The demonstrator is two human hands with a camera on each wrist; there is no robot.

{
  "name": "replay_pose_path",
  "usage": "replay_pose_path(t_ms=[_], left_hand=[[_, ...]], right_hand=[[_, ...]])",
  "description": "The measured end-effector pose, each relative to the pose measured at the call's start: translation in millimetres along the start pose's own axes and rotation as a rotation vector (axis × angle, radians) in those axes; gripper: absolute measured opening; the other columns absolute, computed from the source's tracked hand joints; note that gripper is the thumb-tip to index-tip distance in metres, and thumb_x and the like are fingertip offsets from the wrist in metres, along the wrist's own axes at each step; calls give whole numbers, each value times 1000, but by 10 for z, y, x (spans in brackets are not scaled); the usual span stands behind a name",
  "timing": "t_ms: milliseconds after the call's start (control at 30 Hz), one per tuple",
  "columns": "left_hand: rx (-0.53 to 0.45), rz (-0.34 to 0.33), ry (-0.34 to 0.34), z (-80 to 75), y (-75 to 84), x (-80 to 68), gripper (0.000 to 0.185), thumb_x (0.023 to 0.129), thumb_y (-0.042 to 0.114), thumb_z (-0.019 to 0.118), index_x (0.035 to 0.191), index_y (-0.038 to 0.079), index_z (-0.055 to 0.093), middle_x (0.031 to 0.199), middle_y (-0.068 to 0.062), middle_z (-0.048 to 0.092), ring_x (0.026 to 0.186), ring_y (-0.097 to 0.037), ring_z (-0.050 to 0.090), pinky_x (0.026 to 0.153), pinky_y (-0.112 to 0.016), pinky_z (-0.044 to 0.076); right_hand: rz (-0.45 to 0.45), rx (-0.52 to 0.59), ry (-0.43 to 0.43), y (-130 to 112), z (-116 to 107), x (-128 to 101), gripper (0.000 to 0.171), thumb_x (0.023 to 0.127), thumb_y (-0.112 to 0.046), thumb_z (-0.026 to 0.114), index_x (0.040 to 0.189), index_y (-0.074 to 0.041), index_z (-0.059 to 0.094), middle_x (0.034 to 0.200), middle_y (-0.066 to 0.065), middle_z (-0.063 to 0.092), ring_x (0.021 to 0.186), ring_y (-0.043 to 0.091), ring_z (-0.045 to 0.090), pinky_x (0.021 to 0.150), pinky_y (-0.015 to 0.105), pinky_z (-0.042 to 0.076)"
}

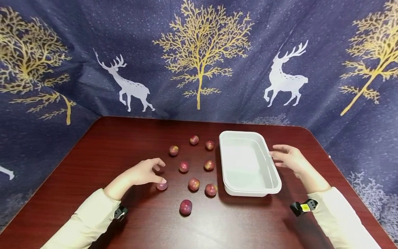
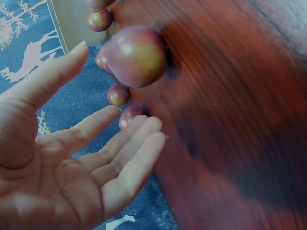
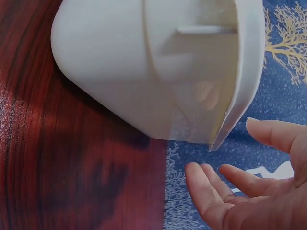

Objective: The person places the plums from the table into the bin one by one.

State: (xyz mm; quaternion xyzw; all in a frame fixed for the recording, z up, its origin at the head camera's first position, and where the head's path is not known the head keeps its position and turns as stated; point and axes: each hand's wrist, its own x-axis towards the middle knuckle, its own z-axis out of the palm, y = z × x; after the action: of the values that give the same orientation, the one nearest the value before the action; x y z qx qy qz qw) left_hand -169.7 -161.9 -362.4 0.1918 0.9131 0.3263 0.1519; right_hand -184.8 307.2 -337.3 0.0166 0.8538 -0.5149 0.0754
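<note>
Under my left hand (image 1: 143, 173) sits the nearest plum (image 1: 162, 186), just at the fingertips; fingers relaxed and spread, nothing held, no contact I can confirm. Left wrist view shows the open palm (image 2: 72, 163) with that plum (image 2: 135, 55) close ahead of it, blurred, other plums beyond. My right hand (image 1: 289, 158) hovers at the far side of the white tray (image 1: 273, 176), fingers loosely extended, holding nothing; touching the rim or just off it, can't tell. Outward from the left hand: eight more plums scattered between it and the tray, all on the dark wooden table (image 1: 93, 152). Progress, my read: nothing loaded, tray bare, all nine plums still out. Head view gives count and layout; right wrist view alone shows the tray's (image 3: 144, 72) outer wall and underside lip.
</note>
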Motion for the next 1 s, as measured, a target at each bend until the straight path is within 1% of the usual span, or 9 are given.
replay_pose_path(t_ms=[100, 167, 333, 500, 633, 733, 867, 967, 1000], left_hand=[[10, 1, -8, 10, -16, 13, 52, 74, 24, 80, 113, -2, 58, 102, -19, 65, 97, -31, 61, 79, -38, 50], [20, -4, -17, 15, -33, 9, 48, 74, 23, 80, 110, -1, 59, 98, -17, 65, 95, -29, 61, 77, -37, 50], [22, -36, -44, 13, -39, -32, 41, 74, 23, 79, 104, 0, 62, 88, -12, 64, 84, -22, 60, 71, -34, 49], [-7, -58, -68, 38, -35, -36, 40, 74, 22, 78, 102, -1, 62, 85, -9, 65, 81, -19, 60, 71, -33, 49], [-75, -73, -97, 61, -44, -25, 38, 74, 18, 77, 101, -4, 60, 77, -7, 66, 70, -16, 58, 61, -30, 48], [-124, -76, -117, 77, -38, -26, 34, 75, 16, 76, 98, -3, 60, 71, -4, 66, 61, -14, 55, 54, -28, 47], [-159, -46, -130, 99, -36, -25, 28, 75, 16, 76, 93, 0, 61, 67, -3, 66, 57, -12, 54, 52, -28, 47], [-154, 12, -134, 96, -70, -12, 27, 75, 19, 76, 90, 2, 62, 66, -1, 65, 56, -10, 54, 53, -27, 46], [-144, 52, -132, 96, -103, -4, 27, 76, 21, 76, 89, 3, 62, 66, 1, 65, 57, -9, 54, 52, -26, 45]], right_hand=[[10, 66, -24, 26, -41, -7, 61, 93, -13, 55, 137, 20, 27, 95, -5, 66, 78, -2, 62, 73, 22, 56], [12, 101, -44, 46, -49, -7, 61, 93, -10, 54, 136, 22, 25, 91, -9, 65, 78, -1, 63, 73, 23, 56], [26, 134, -88, 76, -31, 2, 60, 92, -8, 53, 134, 24, 26, 88, -10, 65, 76, 2, 64, 71, 23, 56], [37, 152, -130, 76, -15, 2, 56, 93, -6, 52, 132, 25, 28, 82, -10, 66, 73, 3, 65, 69, 23, 56], [39, 167, -162, 83, -13, 5, 54, 94, -4, 52, 131, 27, 28, 81, -7, 67, 73, 5, 66, 68, 24, 57], [41, 172, -164, 79, -8, 1, 54, 93, -4, 53, 130, 27, 28, 82, -6, 68, 73, 5, 66, 68, 25, 57], [56, 167, -155, 79, -11, -5, 55, 93, -4, 54, 131, 26, 29, 82, -5, 68, 73, 6, 67, 68, 25, 57], [66, 162, -155, 84, -15, 0, 55, 93, -5, 54, 131, 26, 29, 82, -5, 69, 73, 6, 67, 68, 25, 57], [68, 162, -155, 86, -15, 4, 55, 93, -5, 54, 131, 25, 30, 81, -5, 69, 74, 6, 67, 68, 25, 57]])
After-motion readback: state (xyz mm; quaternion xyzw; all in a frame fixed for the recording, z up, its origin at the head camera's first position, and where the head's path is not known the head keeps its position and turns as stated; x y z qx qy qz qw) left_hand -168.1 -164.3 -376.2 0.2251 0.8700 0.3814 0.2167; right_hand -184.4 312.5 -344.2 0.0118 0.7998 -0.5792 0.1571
